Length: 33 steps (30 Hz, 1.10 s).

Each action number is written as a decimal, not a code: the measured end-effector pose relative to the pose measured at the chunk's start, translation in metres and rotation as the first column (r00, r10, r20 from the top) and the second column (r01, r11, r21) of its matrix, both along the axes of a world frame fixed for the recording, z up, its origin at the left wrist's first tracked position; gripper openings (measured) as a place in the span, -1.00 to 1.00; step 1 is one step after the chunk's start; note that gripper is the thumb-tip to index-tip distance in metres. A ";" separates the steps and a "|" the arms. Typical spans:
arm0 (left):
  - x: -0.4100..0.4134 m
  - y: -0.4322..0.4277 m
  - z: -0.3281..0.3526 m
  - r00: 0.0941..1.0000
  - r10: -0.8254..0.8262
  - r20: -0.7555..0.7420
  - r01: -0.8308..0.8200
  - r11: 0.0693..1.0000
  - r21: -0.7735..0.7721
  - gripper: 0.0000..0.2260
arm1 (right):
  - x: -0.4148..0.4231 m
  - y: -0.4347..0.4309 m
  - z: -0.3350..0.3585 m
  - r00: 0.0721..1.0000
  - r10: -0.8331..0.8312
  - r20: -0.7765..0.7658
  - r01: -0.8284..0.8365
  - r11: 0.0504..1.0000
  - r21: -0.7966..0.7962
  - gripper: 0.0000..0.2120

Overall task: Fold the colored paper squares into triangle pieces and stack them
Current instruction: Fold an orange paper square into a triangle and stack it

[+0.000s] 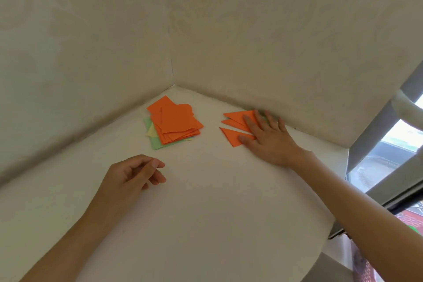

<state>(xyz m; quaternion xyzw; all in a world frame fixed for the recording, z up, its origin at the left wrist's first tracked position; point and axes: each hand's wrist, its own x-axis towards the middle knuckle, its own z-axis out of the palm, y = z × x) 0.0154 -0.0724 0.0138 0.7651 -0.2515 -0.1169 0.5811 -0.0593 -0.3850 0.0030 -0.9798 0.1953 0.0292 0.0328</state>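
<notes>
While pressed, triangles [238, 118] apparently point left.

On the white counter [206, 201], the loose pile of orange, green and yellow paper squares [176, 125] lies near the wall corner at 12 o'clock. The folded orange paper triangles [231, 136] lie apart at its 3 o'clock, partly under the right grip [267, 137]. The left grip [132, 178] is at the pile's 7 o'clock.

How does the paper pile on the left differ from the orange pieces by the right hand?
The paper pile is squarish sheets, orange over green and yellow; the orange pieces are triangles. The right hand rests on the pieces; nothing touches the pile. Both lie on the white surface.
</notes>
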 end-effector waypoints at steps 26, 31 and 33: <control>-0.008 0.062 0.006 0.996 0.062 0.069 -0.070 0.989 0.131 -0.83 | 0.080 0.120 0.012 0.915 0.287 0.285 -0.341 0.926 0.161 -0.79; -0.006 0.063 0.001 0.996 0.088 0.021 -0.089 0.993 0.073 -0.83 | 0.070 0.118 0.005 0.841 0.371 0.393 -0.380 0.923 -0.059 -0.81; -0.005 0.063 0.000 0.996 0.092 0.024 -0.093 0.994 0.065 -0.83 | 0.064 0.118 0.012 0.839 0.412 0.355 -0.448 0.894 0.023 -0.81</control>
